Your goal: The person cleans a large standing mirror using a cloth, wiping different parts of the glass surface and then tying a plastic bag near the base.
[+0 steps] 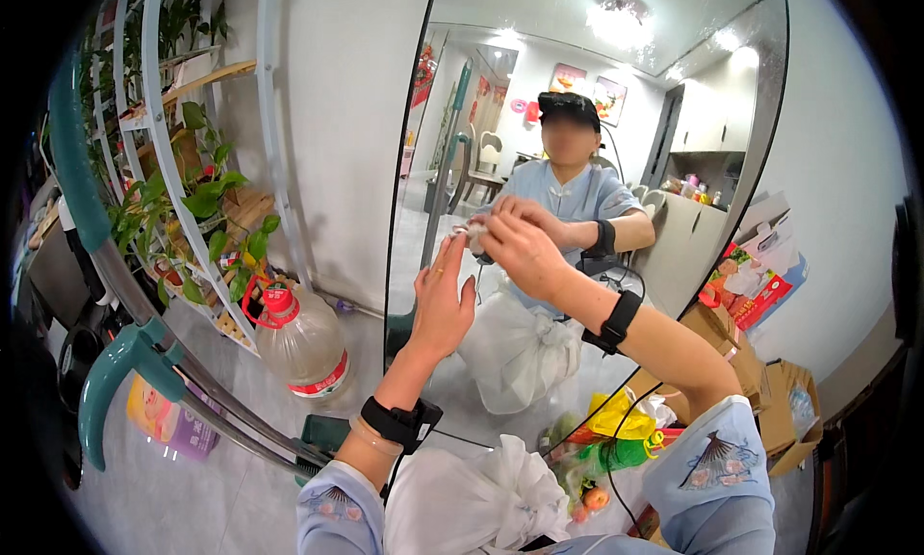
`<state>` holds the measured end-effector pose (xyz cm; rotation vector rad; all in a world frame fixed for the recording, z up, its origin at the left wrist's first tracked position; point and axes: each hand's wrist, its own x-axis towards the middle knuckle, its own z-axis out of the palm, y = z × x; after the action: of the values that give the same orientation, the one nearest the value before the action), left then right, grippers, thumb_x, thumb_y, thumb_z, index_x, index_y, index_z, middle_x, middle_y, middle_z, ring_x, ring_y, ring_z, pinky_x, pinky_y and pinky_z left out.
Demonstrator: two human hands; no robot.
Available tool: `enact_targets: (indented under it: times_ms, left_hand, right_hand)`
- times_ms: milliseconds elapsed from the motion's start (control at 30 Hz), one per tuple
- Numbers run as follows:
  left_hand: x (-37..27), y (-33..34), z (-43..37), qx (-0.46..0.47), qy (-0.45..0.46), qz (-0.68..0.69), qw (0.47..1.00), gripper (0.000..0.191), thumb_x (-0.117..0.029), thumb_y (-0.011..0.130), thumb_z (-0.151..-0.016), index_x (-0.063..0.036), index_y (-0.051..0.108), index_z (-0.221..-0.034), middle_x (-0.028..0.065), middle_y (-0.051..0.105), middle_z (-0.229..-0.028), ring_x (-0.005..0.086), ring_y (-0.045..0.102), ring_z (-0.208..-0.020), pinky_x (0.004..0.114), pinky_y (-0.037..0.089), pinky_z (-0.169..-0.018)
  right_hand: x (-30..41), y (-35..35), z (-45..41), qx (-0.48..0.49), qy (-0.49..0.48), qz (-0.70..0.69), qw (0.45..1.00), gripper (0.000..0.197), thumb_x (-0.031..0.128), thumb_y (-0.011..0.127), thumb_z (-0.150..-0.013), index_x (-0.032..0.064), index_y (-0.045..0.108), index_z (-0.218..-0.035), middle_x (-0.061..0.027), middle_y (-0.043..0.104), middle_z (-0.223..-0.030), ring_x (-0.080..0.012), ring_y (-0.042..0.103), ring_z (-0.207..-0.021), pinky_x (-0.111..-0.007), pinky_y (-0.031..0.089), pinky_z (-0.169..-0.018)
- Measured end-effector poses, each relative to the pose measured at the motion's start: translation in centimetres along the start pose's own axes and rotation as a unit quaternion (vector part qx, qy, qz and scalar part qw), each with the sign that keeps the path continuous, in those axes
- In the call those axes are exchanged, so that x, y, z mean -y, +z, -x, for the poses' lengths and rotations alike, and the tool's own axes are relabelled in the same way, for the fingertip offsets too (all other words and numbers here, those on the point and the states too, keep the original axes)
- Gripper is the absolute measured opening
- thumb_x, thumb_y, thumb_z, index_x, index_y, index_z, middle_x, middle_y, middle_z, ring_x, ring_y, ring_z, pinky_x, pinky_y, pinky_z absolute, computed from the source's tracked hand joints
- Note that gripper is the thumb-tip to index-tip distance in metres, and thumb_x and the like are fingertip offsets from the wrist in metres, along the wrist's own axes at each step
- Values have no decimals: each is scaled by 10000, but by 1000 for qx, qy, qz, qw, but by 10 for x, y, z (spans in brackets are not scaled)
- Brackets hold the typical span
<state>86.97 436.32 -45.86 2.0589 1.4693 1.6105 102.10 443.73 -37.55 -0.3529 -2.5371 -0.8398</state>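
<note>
A tall framed mirror (751, 57) stands before me, reflecting me and the room. My left hand (442, 295) is raised in front of it, fingers straight and thumb apart. At its fingertips, my right hand (525, 252) pinches a small crumpled whitish wad (476, 236), possibly tissue or cloth. The wad is close to or touching the left fingertips; exact contact is hidden. Each wrist wears a black strap, and a pale bangle (375, 437) circles the left one. Below my hands sits a knotted white bag (469, 493).
To the left are a shelf rack (170, 129) with potted plants, a large red-capped plastic bottle (307, 345), and a metal frame with a green handle (123, 389). Cardboard boxes (787, 403), a yellow bag (619, 414), a green bottle (628, 455) and a dark cable lie right.
</note>
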Motion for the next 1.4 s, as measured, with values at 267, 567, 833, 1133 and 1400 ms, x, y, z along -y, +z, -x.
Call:
enact_targets:
  times_ms: [267,567,833,1133,1400]
  left_hand:
    - [-12,5,0,11,11,0,1000,621,-50,518,-869,-55,289,-1446,187,366,-1454,310,314,-1374,423,209,-1092]
    - [1,12,4,-45,41,11,998,595,33,521,-810,-1,365,-1383,202,462,-1371,376,431,-1273,426,341,-1049]
    - [10,20,17,-40,5,30,999,551,45,514,-810,9,409,-1351,198,481,-1351,360,455,-1254,410,348,-1051]
    - [15,10,24,-56,-42,46,997,516,15,515,-839,-14,428,-1347,183,517,-1310,343,493,-1206,385,377,-1017]
    - [16,10,25,-54,-70,75,993,484,17,503,-844,14,416,-1320,200,497,-1282,361,452,-1201,422,365,-1008]
  right_hand:
    - [-77,-65,-28,-166,112,81,976,212,-20,574,-703,45,581,-905,-106,546,-911,-298,560,-923,-387,491,-788]
    - [-34,-29,-15,-182,154,74,968,216,24,609,-686,12,537,-889,-118,514,-880,-293,552,-883,-361,479,-742]
    - [40,37,45,-40,85,-44,995,234,71,574,-677,-10,553,-896,-105,507,-891,-256,538,-877,-320,464,-772]
    - [12,22,20,1,72,-25,997,237,84,596,-695,16,561,-919,-131,522,-951,-293,554,-978,-369,482,-782]
    - [-70,-51,-64,-280,205,55,936,116,-2,591,-751,12,557,-861,-119,532,-875,-312,551,-853,-396,483,-723]
